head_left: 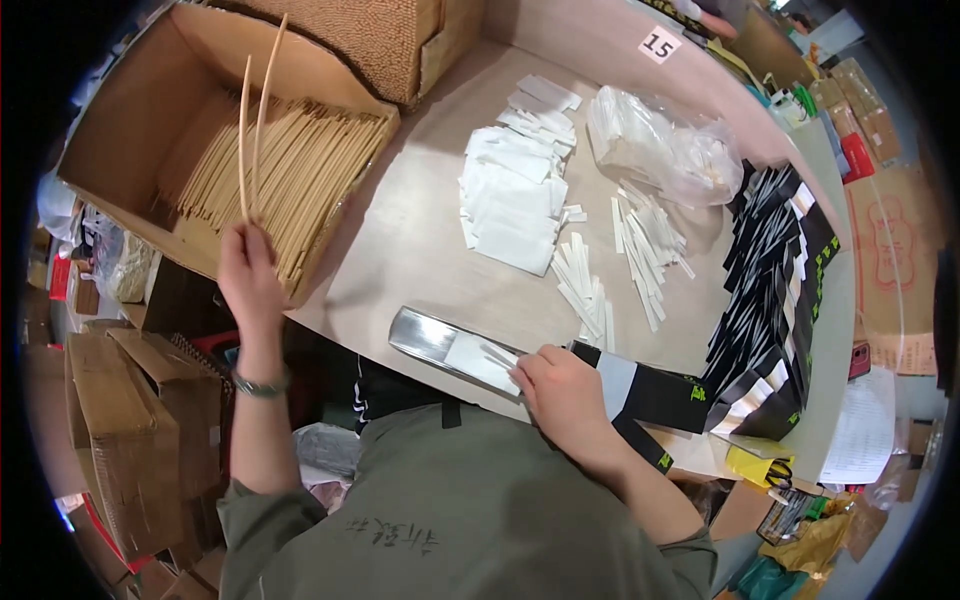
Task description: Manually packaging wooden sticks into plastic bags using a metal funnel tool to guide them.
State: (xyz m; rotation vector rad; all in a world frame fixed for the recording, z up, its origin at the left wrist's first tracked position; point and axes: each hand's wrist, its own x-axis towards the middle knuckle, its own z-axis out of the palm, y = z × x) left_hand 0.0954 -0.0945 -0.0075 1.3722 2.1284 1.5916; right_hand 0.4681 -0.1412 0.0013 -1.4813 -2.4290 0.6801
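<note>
I note a pale table (425,190); dark-green shirt (470,500) on the person, dark characters across it; open cardboard box (125,115) of wooden sticks at left; black sleeves (755,285) heaped right, bright green characters; white packets (512,210) between; metal tray (422,336) at near edge, partly blocked by right hand (562,392), pinching a thin pale piece (497,354); left hand (248,272) pinches two long sticks (243,130) before the box; number tag (660,44) behind.
</note>
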